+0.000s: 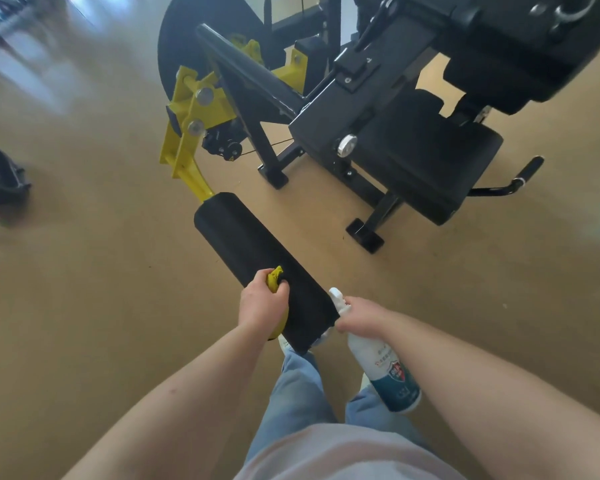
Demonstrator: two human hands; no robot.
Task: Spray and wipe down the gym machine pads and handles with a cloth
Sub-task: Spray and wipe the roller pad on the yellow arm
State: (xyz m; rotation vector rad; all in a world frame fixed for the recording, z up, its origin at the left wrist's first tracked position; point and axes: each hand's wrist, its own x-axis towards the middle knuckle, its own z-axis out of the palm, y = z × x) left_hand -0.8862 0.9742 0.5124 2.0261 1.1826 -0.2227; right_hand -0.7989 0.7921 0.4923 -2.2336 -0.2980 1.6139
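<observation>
A person's left hand [262, 304] grips a bunched yellow cloth [274, 278] against the near end of a black cylindrical foam roller pad [253, 247], which juts from the yellow steel lever arm [187, 147] of a black-framed gym machine [326, 109]. The right hand [359, 315], just beside the pad's end, is curled round the neck of a white plastic spray bottle with a blue label [383, 365]. The machine's black padded seat [426, 157] stands beyond, over a tan floor [84, 271].
</observation>
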